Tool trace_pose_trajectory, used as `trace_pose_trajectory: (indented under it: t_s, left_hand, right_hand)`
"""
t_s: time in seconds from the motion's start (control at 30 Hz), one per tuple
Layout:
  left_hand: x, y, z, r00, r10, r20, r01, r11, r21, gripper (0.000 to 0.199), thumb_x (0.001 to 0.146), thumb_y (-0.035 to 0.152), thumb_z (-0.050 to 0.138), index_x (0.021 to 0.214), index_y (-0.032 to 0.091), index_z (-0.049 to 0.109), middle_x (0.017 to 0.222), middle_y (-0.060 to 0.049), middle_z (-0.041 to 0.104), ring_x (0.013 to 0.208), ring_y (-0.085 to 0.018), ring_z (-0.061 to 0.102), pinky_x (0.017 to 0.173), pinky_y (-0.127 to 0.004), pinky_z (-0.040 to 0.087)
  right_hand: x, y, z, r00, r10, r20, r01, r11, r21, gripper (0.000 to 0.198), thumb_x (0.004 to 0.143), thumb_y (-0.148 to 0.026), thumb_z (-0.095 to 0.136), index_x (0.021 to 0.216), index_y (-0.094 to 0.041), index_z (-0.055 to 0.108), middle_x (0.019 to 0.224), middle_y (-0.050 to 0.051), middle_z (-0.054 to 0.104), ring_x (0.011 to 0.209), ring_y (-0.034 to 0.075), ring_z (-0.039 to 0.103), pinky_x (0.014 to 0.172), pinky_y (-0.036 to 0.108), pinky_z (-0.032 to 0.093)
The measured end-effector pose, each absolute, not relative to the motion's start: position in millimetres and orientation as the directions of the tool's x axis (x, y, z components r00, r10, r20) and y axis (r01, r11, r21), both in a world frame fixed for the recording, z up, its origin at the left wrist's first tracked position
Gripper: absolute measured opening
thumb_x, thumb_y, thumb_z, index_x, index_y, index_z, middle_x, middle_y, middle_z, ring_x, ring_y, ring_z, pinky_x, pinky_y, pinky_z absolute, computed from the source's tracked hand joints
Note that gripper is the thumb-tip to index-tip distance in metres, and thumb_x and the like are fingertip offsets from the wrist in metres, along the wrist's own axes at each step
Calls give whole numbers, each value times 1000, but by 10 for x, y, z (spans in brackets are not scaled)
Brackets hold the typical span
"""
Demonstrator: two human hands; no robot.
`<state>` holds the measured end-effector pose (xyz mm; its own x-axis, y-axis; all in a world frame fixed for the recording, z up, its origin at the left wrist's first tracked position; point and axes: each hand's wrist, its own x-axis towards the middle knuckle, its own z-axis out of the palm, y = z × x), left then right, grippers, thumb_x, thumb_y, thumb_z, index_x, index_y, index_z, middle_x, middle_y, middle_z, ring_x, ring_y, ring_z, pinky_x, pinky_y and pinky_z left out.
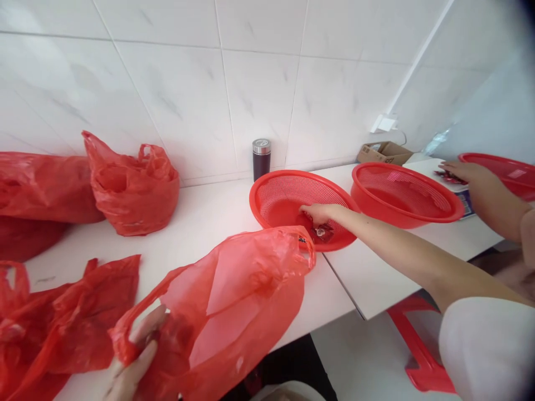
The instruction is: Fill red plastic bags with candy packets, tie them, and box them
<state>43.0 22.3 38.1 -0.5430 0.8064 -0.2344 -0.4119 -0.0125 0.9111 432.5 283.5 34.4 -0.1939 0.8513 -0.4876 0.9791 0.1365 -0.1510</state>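
My left hand [136, 356] is closed on the handle of a thin red plastic bag [246, 295]. The bag spreads to the right, its far end overlapping the near rim of a red mesh basket [288, 192]. Inside that basket, my right hand [317, 214] points down with its fingers curled at a small dark red packet [324, 232] with pale print. The fingertips are partly hidden. More dark packets seem to lie beneath the hand, too covered to tell.
A second red basket [407, 192] stands to the right, near a cardboard box [387, 151]. A co-worker's hand [463, 170] holds dark packets beyond it. Filled red bags [134, 189] stand at left; a dark tumbler [261, 161] stands by the wall. A red stool [426, 356] is below.
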Motion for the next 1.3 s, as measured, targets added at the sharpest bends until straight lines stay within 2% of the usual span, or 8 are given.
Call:
trace_pose_trajectory:
  t_s: [0.1, 0.23, 0.43, 0.63, 0.87, 1.03, 1.17, 1.3]
  left_hand:
    - [472, 241, 343, -581, 792, -187, -385, -64, 921, 22, 72, 31, 74, 93, 28, 75, 118, 6, 69, 124, -19, 53, 94, -18, 51]
    - [309, 231, 201, -577, 806, -130, -347, -97, 933, 19, 70, 29, 76, 89, 27, 75, 115, 4, 71, 115, -22, 60, 94, -27, 55]
    - [350, 179, 271, -464, 856, -230, -488, -30, 872, 24, 68, 26, 78, 92, 25, 75, 123, 3, 67, 126, -23, 51, 93, -21, 55]
    - [612, 241, 495, -396, 877, -272, -586, -14, 810, 19, 75, 24, 72, 94, 22, 74, 115, 0, 67, 118, -19, 55, 89, -20, 55]
    - [621, 272, 549, -289, 872, -395, -743, 56, 667, 20, 78, 31, 65, 95, 23, 74, 111, -3, 68, 103, -19, 62, 80, -25, 57]
    - [576, 206, 487, -334, 916, -220, -654, -57, 754, 19, 79, 29, 67, 96, 23, 73, 106, -2, 67, 102, -17, 60, 84, -23, 53]
    - [513, 110, 458, -401, 913, -78, -537, -164, 828, 16, 79, 26, 67, 93, 22, 74, 107, -3, 66, 105, -19, 58, 91, -27, 50]
    - [470, -7, 497, -347, 938, -23, -485, -158, 860, 7, 76, 25, 69, 81, 20, 71, 83, -2, 62, 83, -16, 56, 78, -24, 51]
  right_hand:
    - [4370, 2854, 404, -226, 881, -416, 966, 148, -212, 35, 88, -24, 62, 122, -19, 53, 105, 5, 62, 83, 15, 61, 71, 30, 53]
    - [4347, 2837, 681, -264, 927, -265, 928, 169, -333, 62, 75, -5, 65, 130, -25, 43, 105, 3, 63, 83, 16, 63, 69, 25, 50]
    - [3993, 2579, 1427, -389, 920, 56, 681, 328, -655, 56, 76, -10, 62, 125, -28, 42, 104, 2, 62, 75, 14, 62, 67, 28, 53]
    - [3241, 1880, 1772, -511, 781, 360, 415, 590, -692, 55, 77, -15, 64, 126, -27, 43, 111, 2, 58, 100, 18, 59, 86, 35, 50]
    - [2522, 1168, 1010, -724, 650, 231, 467, 708, -530, 50, 87, -10, 43, 132, -32, 45, 114, 6, 52, 82, 15, 59, 71, 30, 51]
    - [2543, 1212, 699, -844, 535, -30, 505, 775, -380, 49, 84, -22, 58, 131, -34, 51, 117, 6, 56, 91, 22, 61, 68, 33, 51]
    - [2652, 1214, 927, -831, 552, -65, 512, 713, -479, 47, 78, -46, 70, 122, -40, 59, 122, 2, 59, 102, 25, 62, 78, 36, 53]
    - [2881, 1326, 1378, -695, 701, 159, 455, 601, -657, 33, 89, -47, 56, 117, -32, 62, 121, 1, 62, 106, 20, 61, 88, 35, 50]
